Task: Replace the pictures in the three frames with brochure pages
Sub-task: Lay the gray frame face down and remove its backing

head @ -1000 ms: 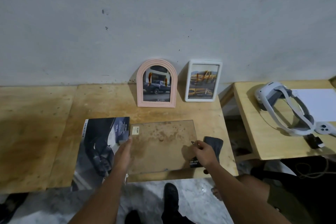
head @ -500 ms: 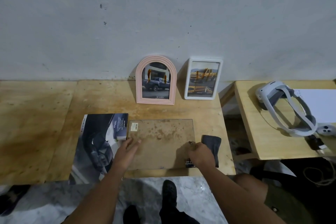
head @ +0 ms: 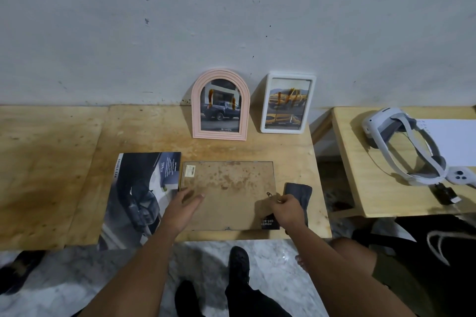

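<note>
stained brown rectangular frame backing board (head: pixel 228 194) flat on table, barcode sticker at corner | left hand (head: pixel 180 210) open, fingers spread on it | right hand (head: pixel 288 210) pinching small metal clip (head: pixel 269 194)

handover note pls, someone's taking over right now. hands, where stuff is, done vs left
Left hand: open, flat on the face-down frame's backing board, left side.
Right hand: fingers pinched at a small metal clip near the board's right edge; grip unclear.
Brochure: left of the board. Dark cloth: right of it.
Done, apparently: pink arched frame and white frame lean on the wall showing truck pages.
Left: third frame, clips unfinished; whether its page is in can't be seen.
</note>
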